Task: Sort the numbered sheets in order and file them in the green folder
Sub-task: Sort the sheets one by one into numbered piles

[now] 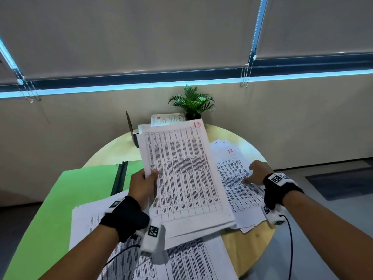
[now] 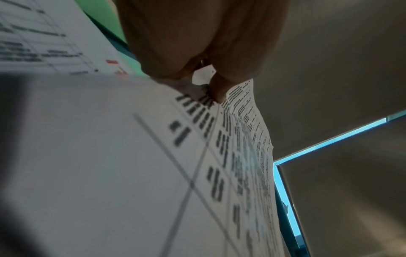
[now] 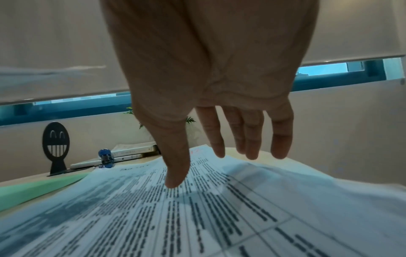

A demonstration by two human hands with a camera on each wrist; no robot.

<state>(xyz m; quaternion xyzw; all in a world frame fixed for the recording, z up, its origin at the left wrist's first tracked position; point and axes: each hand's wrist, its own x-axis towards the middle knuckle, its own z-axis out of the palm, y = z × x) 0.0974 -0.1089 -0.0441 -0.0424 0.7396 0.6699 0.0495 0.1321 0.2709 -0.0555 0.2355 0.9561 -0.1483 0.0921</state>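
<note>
My left hand (image 1: 145, 181) pinches the left edge of a raised stack of printed sheets (image 1: 181, 174), thumb on top; its top sheet is marked 13 in red. The left wrist view shows the same stack of sheets (image 2: 123, 156) from below, under my left hand (image 2: 204, 81). My right hand (image 1: 254, 174) hovers with straight, spread fingers over the pile topped by the sheet marked 12 (image 1: 236, 178); the right wrist view shows my right hand (image 3: 219, 153) just above that sheet marked 12 (image 3: 197, 217). The open green folder (image 1: 66, 199) lies at the left, with a loose sheet (image 1: 181, 259) near me.
A round wooden table (image 1: 256, 239) carries everything. At its back stand a potted fern (image 1: 192, 104), a few books (image 1: 167, 119) and a black smiley bookend (image 3: 56, 147), with a blue hole punch (image 3: 106, 158) beside them. The folder's dark spine clip (image 1: 120, 177) runs along its middle.
</note>
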